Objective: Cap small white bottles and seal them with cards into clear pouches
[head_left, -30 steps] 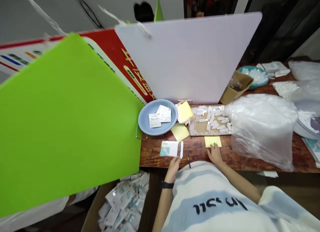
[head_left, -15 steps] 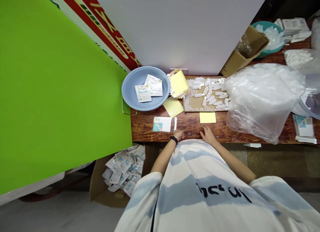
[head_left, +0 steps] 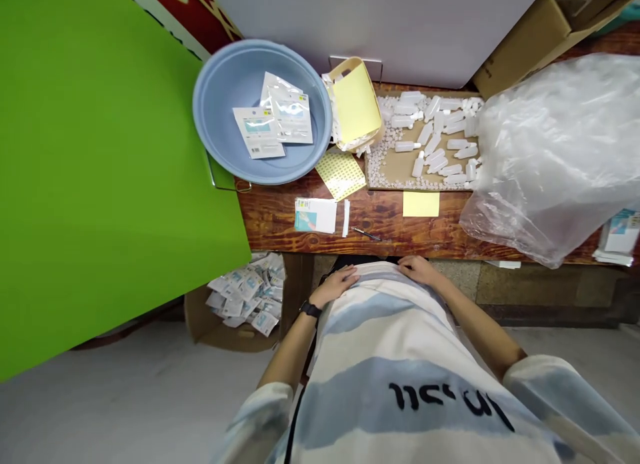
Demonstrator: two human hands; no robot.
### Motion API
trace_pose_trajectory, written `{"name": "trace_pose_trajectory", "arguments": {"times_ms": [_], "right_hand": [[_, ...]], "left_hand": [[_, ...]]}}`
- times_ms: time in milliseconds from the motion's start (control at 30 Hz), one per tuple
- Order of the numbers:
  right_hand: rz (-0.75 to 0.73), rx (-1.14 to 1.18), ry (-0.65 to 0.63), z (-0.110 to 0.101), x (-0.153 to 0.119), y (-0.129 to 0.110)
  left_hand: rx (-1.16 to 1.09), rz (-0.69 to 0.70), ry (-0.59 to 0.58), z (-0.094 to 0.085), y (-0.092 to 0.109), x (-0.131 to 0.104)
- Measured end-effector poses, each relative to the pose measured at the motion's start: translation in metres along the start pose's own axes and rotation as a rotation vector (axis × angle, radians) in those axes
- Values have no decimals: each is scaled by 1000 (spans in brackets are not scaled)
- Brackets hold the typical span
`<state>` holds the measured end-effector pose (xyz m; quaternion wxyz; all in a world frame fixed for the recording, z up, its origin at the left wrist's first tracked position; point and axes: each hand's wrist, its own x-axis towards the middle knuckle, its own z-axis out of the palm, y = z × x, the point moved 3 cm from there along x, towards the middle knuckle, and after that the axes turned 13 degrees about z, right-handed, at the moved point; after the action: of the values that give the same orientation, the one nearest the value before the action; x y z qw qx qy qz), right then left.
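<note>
My left hand (head_left: 336,284), with a dark watch on its wrist, lies against the front of my striped shirt (head_left: 380,304), its fingers stretched out. Against the shirt's other side rests my right hand (head_left: 419,269), fingers loosely extended and holding nothing I can see. Both hands are off the wooden table (head_left: 270,221), just before its front edge. On the table are a pen (head_left: 367,234), a white strip (head_left: 345,219), a printed packet (head_left: 315,215) and a yellow sheet (head_left: 421,204). Behind them a shallow tray (head_left: 403,174) carries small plastic bottles (head_left: 435,159) and tiny white pieces.
A blue basin (head_left: 201,111) holds a few flat packets. Beside it stand a basket (head_left: 379,121) with a yellow sheet on top and a dotted sticker sheet (head_left: 341,174). A big clear plastic bag (head_left: 555,157) is at the right. Below left, a carton (head_left: 200,317) holds many packets.
Both hands have drawn back from the table's front edge onto my shirt. The pen by my left hand now lies fully in sight. The view has shifted closer to the table.
</note>
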<state>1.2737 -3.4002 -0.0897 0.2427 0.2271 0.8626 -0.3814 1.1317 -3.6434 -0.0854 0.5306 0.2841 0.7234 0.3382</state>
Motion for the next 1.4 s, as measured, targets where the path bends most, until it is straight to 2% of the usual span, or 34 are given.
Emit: {"name": "trace_pose_trajectory", "arguments": {"times_ms": [133, 233, 300, 400, 500, 633, 767, 933, 1000, 1067, 1167, 1300, 1400], "right_hand": [[122, -175, 73, 2, 50, -42], [186, -288, 82, 11, 87, -76], [210, -338, 53, 17, 100, -90], [241, -369, 35, 17, 102, -91], [270, -360, 78, 5, 85, -75], [312, -289, 246, -23, 48, -39], [375, -165, 450, -41, 8, 3], [410, 30, 632, -33, -35, 38], [401, 103, 688, -24, -50, 44], [381, 168, 727, -16, -63, 49], [329, 251, 750, -9, -79, 57], [252, 322, 753, -16, -89, 80], [219, 342, 767, -31, -89, 105]], "left_hand": [[168, -103, 66, -4, -7, 3], [289, -181, 125, -10, -9, -5], [338, -211, 108, -11, -9, -13], [409, -231, 64, -8, -5, -16], [521, -222, 118, -9, 4, -1], [701, -180, 224, -15, 28, 39], [813, 53, 118, 0, 66, 83], [918, 381, 36, 35, 120, 149], [953, 454, 23, 43, 131, 175], [984, 471, 2, 48, 130, 193], [1023, 435, -42, 50, 112, 195], [1068, 347, -79, 56, 87, 167], [1090, 265, -81, 62, 80, 148]]}}
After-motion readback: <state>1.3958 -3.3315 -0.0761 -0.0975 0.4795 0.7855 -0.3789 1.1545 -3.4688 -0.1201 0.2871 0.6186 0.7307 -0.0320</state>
